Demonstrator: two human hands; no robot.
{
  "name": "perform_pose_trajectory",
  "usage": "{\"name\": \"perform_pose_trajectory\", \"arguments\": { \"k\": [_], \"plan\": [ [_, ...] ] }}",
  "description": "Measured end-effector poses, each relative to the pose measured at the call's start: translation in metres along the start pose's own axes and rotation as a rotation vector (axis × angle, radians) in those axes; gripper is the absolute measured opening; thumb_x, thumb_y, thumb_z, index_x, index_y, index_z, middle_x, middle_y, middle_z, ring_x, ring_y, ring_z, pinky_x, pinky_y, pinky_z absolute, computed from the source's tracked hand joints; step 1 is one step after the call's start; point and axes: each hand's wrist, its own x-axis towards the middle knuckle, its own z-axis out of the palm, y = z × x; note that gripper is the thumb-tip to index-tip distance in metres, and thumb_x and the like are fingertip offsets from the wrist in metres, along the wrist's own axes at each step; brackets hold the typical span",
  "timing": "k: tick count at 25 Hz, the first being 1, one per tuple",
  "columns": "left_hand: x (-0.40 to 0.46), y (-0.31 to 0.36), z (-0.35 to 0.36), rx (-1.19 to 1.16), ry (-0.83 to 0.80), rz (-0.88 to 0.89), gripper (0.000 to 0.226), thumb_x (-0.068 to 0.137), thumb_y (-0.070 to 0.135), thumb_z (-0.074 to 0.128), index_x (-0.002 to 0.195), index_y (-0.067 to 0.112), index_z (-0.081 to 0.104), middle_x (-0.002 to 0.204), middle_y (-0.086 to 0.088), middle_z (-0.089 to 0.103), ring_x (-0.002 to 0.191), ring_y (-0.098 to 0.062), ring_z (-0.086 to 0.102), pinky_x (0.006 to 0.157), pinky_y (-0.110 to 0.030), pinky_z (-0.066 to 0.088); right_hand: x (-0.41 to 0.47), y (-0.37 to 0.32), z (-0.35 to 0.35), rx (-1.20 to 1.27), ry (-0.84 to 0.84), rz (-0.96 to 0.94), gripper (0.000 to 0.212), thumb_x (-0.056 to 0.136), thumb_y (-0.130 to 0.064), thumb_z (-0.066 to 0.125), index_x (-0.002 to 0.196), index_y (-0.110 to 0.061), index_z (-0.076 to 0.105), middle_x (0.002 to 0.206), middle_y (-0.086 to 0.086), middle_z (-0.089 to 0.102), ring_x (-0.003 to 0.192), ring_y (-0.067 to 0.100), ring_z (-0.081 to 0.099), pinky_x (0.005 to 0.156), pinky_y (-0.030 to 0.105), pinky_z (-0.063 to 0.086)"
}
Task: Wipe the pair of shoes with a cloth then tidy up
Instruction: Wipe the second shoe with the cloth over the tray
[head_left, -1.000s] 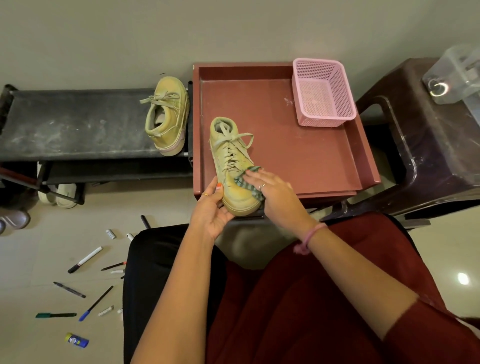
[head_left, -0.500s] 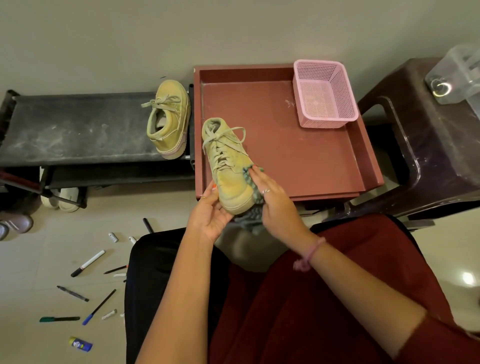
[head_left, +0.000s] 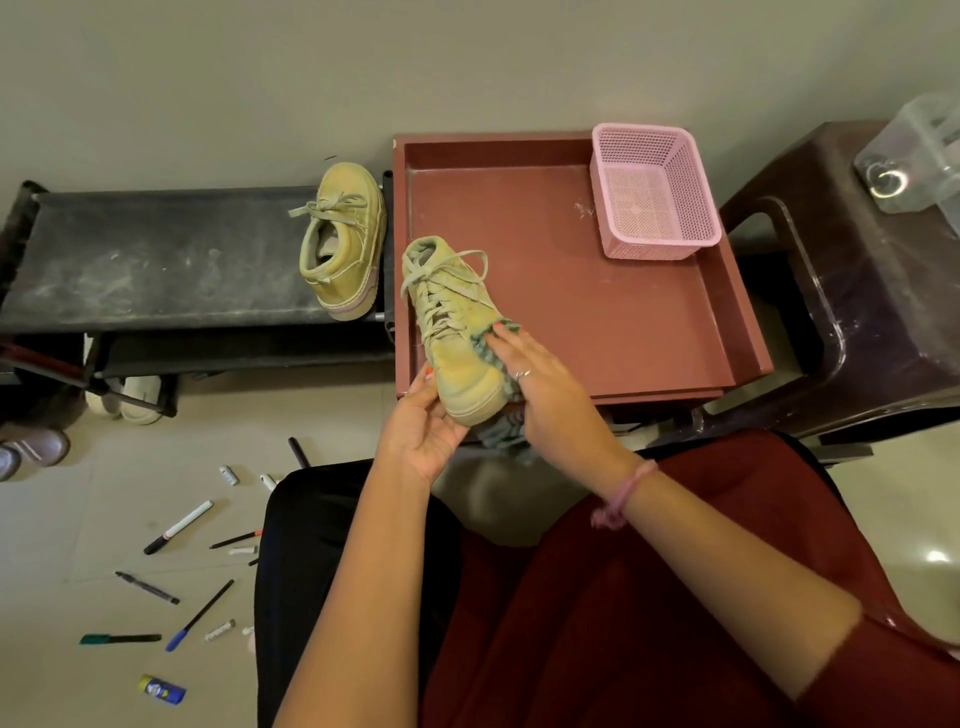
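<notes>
Shoe (head_left: 457, 338) in hand was lifted off the red tray (head_left: 597, 312) at centre frame, toe tipped toward the camera and heel raised, where a second before it had been lying flat on the tray floor. The toe was cupped from below by the left hand (head_left: 421, 441), fingers curled round the sole edge. The right hand (head_left: 535, 384) was pressed against the shoe's right flank, fingers nearly straight, with the grey-green cloth (head_left: 498, 364) trapped beneath them; the cloth had been carried from the toe cap round to the side, and a tail of it was left hanging under the sole. By that reading, wiping of this first shoe was well under way but not finished. The second shoe (head_left: 345, 244) was seen tipped on its side on the dark bench (head_left: 156, 260), upper left of centre, seemingly untouched. A pink basket (head_left: 654, 192) was stood in the tray's upper right corner. No brand or writing could be read on either shoe; a small blue tube (head_left: 162, 689) at lower left carried a label too small to make out.
</notes>
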Motion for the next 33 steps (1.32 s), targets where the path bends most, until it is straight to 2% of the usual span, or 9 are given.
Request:
{"name": "perform_pose_trajectory", "arguments": {
  "k": [3,5,8,13,15,19,23,28,33],
  "plan": [
    [0.001,-0.002,0.0,0.053,0.007,0.011,0.039,0.098,0.006,0.047,0.137,0.012,0.051,0.107,-0.017,0.069,0.082,-0.023,0.072,0.058,-0.032,0.058,-0.027,-0.014,0.007,-0.29,0.113,-0.196,0.056,0.079,-0.005,0.033,0.131,-0.015,0.053,0.135,-0.001,0.054,0.127,0.022,0.048,0.09,0.038,0.047],
    [0.001,-0.005,0.003,0.068,0.017,0.019,0.038,0.099,0.008,0.046,0.136,0.013,0.052,0.106,-0.016,0.069,0.082,-0.022,0.072,0.059,-0.032,0.058,-0.026,-0.015,0.005,-0.478,0.12,-0.202,0.048,0.082,-0.015,0.036,0.124,-0.016,0.059,0.125,-0.002,0.061,0.117,0.02,0.057,0.077,0.033,0.051],
    [0.0,-0.01,0.008,0.076,0.031,0.019,0.038,0.1,0.01,0.045,0.137,0.016,0.051,0.112,-0.016,0.068,0.09,-0.024,0.07,0.063,-0.036,0.06,-0.008,-0.004,-0.003,-0.599,0.119,-0.132,0.041,0.082,-0.011,0.056,0.123,-0.012,0.059,0.123,0.003,0.062,0.113,0.024,0.06,0.073,0.034,0.051],
    [0.002,-0.012,0.009,0.042,0.059,0.019,0.041,0.101,0.009,0.043,0.141,0.016,0.046,0.124,-0.02,0.062,0.093,-0.026,0.068,0.06,-0.035,0.059,-0.02,-0.026,-0.01,-0.505,0.085,-0.082,0.035,0.078,-0.011,0.062,0.113,-0.01,0.066,0.112,0.004,0.068,0.103,0.023,0.065,0.07,0.033,0.053],
    [0.003,-0.01,0.009,0.022,0.048,0.017,0.041,0.101,0.009,0.043,0.142,0.015,0.045,0.123,-0.02,0.062,0.093,-0.026,0.067,0.059,-0.035,0.059,-0.022,-0.037,-0.017,-0.448,-0.016,-0.055,0.042,0.081,-0.009,0.066,0.123,-0.011,0.06,0.123,0.003,0.063,0.115,0.023,0.058,0.079,0.035,0.051],
    [0.001,-0.012,0.012,0.035,0.044,0.022,0.039,0.101,0.011,0.046,0.139,0.016,0.049,0.115,-0.018,0.066,0.097,-0.027,0.067,0.069,-0.041,0.061,0.005,-0.024,-0.03,-0.371,-0.217,0.083,0.063,0.089,0.003,0.041,0.147,-0.019,0.03,0.152,-0.004,0.032,0.142,0.019,0.023,0.109,0.04,0.033],
    [0.003,-0.007,0.009,-0.022,0.031,0.023,0.038,0.099,0.01,0.049,0.137,0.014,0.051,0.117,-0.018,0.066,0.101,-0.027,0.068,0.068,-0.037,0.061,-0.029,-0.032,0.002,-0.501,0.007,-0.122,0.057,0.086,-0.01,0.028,0.141,-0.012,0.041,0.147,0.005,0.041,0.136,0.032,0.036,0.104,0.044,0.038],
    [0.004,-0.008,0.008,0.005,-0.012,0.029,0.035,0.1,0.012,0.048,0.135,0.013,0.053,0.122,-0.02,0.065,0.116,-0.031,0.061,0.077,-0.04,0.06,-0.056,-0.002,0.022,-0.75,0.05,-0.313,0.06,0.091,-0.012,0.03,0.15,-0.013,0.016,0.157,0.004,0.015,0.143,0.033,0.02,0.112,0.045,0.025],
    [0.0,-0.002,0.011,-0.051,-0.05,0.029,0.038,0.098,0.01,0.048,0.136,0.009,0.051,0.123,-0.021,0.064,0.114,-0.031,0.062,0.077,-0.038,0.06,-0.036,0.009,0.022,-0.677,0.133,-0.382,0.06,0.097,-0.006,0.033,0.151,-0.011,0.008,0.157,0.005,0.014,0.143,0.033,0.016,0.113,0.044,0.023]
  ]
}}
